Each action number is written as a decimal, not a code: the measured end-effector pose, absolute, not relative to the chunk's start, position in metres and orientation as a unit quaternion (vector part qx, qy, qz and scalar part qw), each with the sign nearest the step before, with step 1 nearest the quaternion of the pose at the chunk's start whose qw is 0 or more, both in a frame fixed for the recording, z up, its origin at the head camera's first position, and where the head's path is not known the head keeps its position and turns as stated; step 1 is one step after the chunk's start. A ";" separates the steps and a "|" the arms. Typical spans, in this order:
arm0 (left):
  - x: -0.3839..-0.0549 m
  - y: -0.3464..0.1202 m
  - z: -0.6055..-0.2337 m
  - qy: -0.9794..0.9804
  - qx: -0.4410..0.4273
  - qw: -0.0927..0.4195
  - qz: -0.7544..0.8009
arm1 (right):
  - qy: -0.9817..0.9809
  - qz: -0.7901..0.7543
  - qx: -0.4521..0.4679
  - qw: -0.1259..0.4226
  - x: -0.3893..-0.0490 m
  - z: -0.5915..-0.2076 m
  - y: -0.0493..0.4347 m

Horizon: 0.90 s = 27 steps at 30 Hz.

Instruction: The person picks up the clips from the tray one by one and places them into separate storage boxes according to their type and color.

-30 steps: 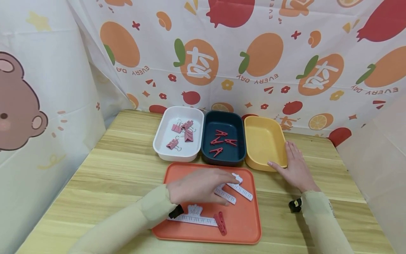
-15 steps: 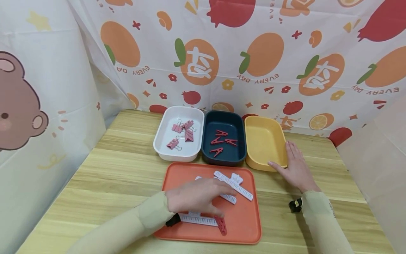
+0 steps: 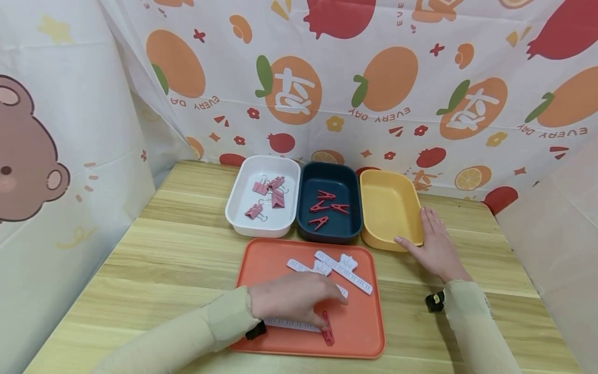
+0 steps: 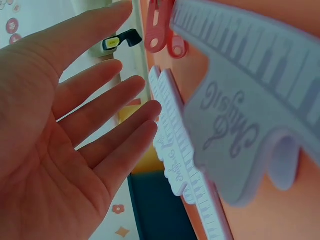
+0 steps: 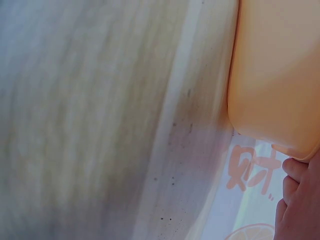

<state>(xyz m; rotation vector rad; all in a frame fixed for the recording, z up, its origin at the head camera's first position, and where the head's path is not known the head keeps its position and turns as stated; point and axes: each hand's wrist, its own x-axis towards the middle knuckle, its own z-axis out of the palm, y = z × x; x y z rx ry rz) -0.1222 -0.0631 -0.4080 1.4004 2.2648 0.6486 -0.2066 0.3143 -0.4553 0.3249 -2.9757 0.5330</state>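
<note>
My left hand reaches over the orange-red tray, its thumb tip close to a red clothespin. In the left wrist view its fingers are spread and the palm holds nothing. Partly under that hand lies a white clip with a piano-key pattern, marked "Music" in the left wrist view. Two similar white clips lie farther back, one a ruler-like bar, the other partly covered by the hand. My right hand rests on the yellow bin, fingers straight along its right side, thumb at the near rim.
Left of the yellow bin stand a dark blue bin with several red clothespins and a white bin with several pink binder clips. A patterned cloth hangs behind the wooden table.
My left hand has moved toward the near side of the tray, from over the back white clips to the red clothespin. My right hand has stayed on the yellow bin.
</note>
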 end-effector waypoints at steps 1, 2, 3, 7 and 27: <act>-0.122 -0.063 -0.409 0.808 0.504 0.199 0.229 | -0.977 0.175 0.107 0.051 -0.207 -0.455 0.314; -0.122 -0.062 -0.409 0.808 0.507 0.198 0.226 | -0.977 0.174 0.107 0.051 -0.207 -0.455 0.314; -0.121 -0.062 -0.410 0.807 0.510 0.198 0.223 | -0.978 0.174 0.107 0.051 -0.207 -0.455 0.314; -0.120 -0.061 -0.411 0.807 0.514 0.198 0.213 | -0.978 0.174 0.107 0.051 -0.207 -0.455 0.314; -0.119 -0.059 -0.413 0.812 0.502 0.222 0.198 | -0.979 0.169 0.105 0.048 -0.207 -0.454 0.314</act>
